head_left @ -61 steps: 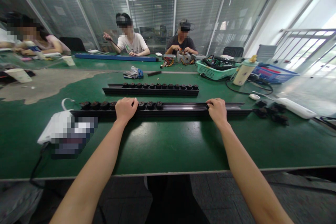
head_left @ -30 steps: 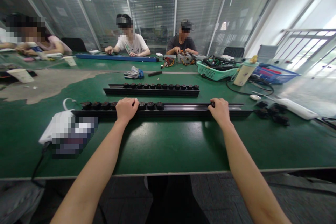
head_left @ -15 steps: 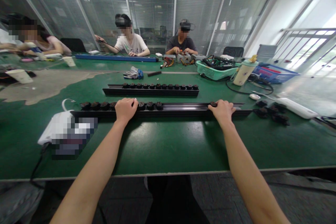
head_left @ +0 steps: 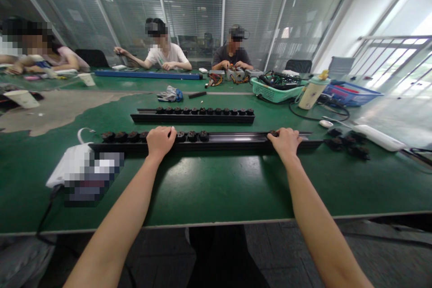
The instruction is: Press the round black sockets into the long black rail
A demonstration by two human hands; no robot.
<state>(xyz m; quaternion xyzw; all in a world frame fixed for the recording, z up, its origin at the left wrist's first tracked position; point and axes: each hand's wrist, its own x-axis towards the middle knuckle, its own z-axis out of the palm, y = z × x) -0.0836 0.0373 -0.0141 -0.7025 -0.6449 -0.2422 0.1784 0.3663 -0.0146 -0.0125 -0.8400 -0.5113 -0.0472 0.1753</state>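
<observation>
A long black metal channel (head_left: pixel 236 145) lies crosswise in front of me, with a row of black socket modules (head_left: pixel 191 136) seated in its left half. My left hand (head_left: pixel 159 141) is closed over the channel, its fingers wrapped across the row and hiding some modules. Toward the right end, my right hand (head_left: pixel 286 140) grips a single black socket module (head_left: pixel 272 133) in the channel. That module is mostly covered by the thumb and fingers. Between it and the row, the channel's shiny inner floor shows bare.
Behind lies a shorter channel (head_left: pixel 192 118) filled with similar modules. Loose black modules (head_left: pixel 351 144) and a white power strip (head_left: pixel 381 138) are at right. A white adapter (head_left: pixel 69 166) sits at left. Farther back are a green basket (head_left: pixel 276 92), a bottle (head_left: pixel 313 92) and co-workers.
Both hands keep their grip and the channel stays in place; the whole view shifts slightly left. Across the table, a co-worker's raised hand has moved a little left.
</observation>
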